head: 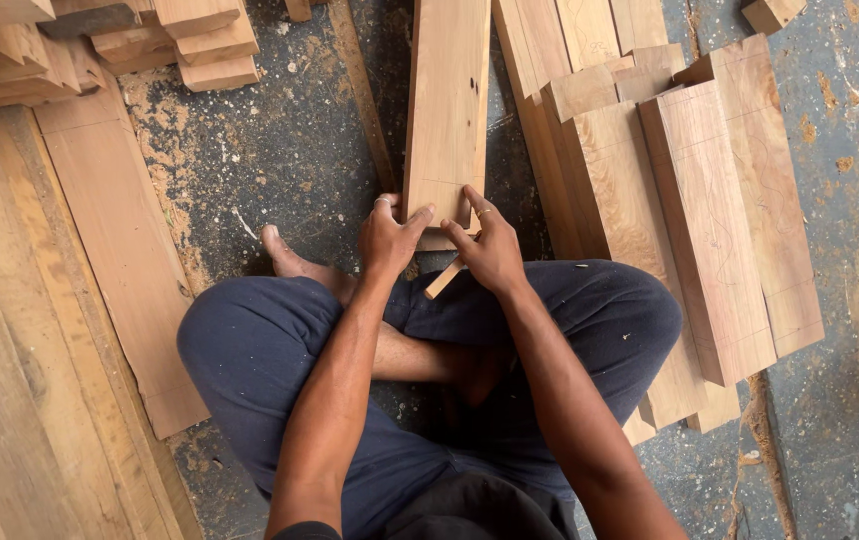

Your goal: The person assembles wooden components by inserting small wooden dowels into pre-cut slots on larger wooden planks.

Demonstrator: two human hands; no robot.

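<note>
I sit cross-legged on a dusty floor in dark blue trousers. A long reddish wooden plank (447, 100) lies in front of me, its near end at my hands. My left hand (388, 238) grips the near left corner of that plank, thumb on top. On the near right edge of the plank rests my right hand (491, 248), which also holds a thin wooden stick (445, 280) that pokes out below the palm. Whether the stick is a pencil or a small tool cannot be told.
A stack of thick wooden blocks (690, 200) lies to the right. Wide planks (100, 250) cover the floor on the left, with short offcuts (200, 45) piled at the top left. Sawdust is scattered on the grey floor (270, 160).
</note>
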